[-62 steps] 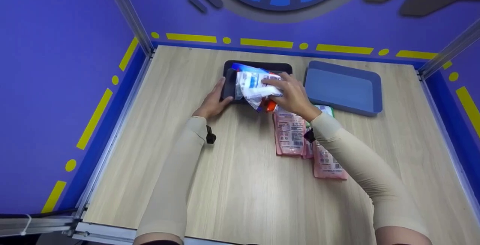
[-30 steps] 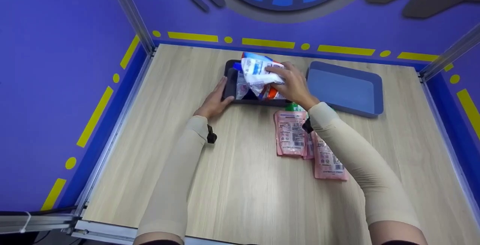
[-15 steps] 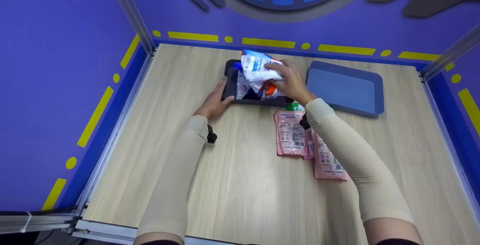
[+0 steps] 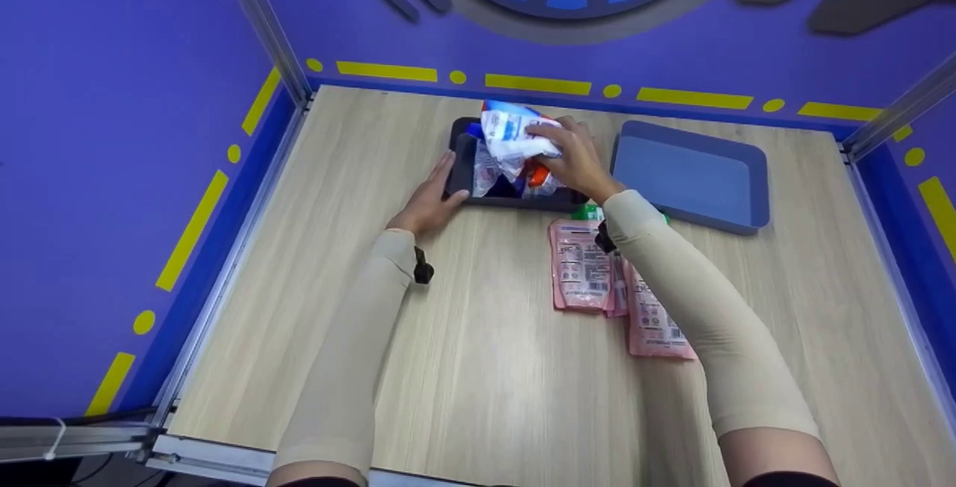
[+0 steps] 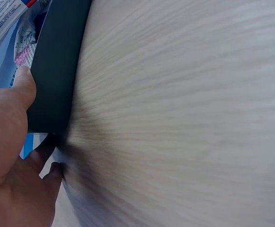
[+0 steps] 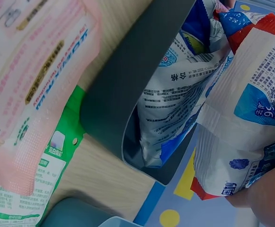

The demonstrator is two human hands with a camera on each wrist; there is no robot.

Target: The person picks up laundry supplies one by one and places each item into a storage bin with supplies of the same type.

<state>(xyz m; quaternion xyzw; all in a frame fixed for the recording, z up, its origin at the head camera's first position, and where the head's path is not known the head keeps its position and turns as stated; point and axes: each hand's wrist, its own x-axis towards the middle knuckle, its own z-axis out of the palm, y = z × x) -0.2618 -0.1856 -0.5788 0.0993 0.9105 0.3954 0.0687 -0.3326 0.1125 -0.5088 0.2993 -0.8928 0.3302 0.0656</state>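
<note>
In the head view my left hand (image 4: 427, 202) lies along the left end of the dark grey tray (image 4: 515, 204), fingers straight. Its thumb (image 5: 24, 85) rests at the rim in the left wrist view. My right hand (image 4: 579, 158) grips a white, blue and red printed plastic bag (image 4: 508, 134), held tilted above the tray. Below it, other white and blue bags (image 6: 175, 90) lie inside the tray. An orange-red patch (image 4: 538, 175) shows under the right fingers. The held bag covers part of the tray's inside.
A blue-grey tray (image 4: 683, 173) stands at the right on the wooden table (image 4: 478, 367). Pink printed pouches (image 4: 581, 267) lie in front of the dark tray, partly under the right forearm, with a green and white packet (image 4: 588, 212) by them. Purple walls (image 4: 418, 39) rise behind and at the sides.
My right hand, with the bag, has risen from low over the dark tray, so more of the bags inside shows. In the last half second it barely moved. The left hand stays at the tray's end.
</note>
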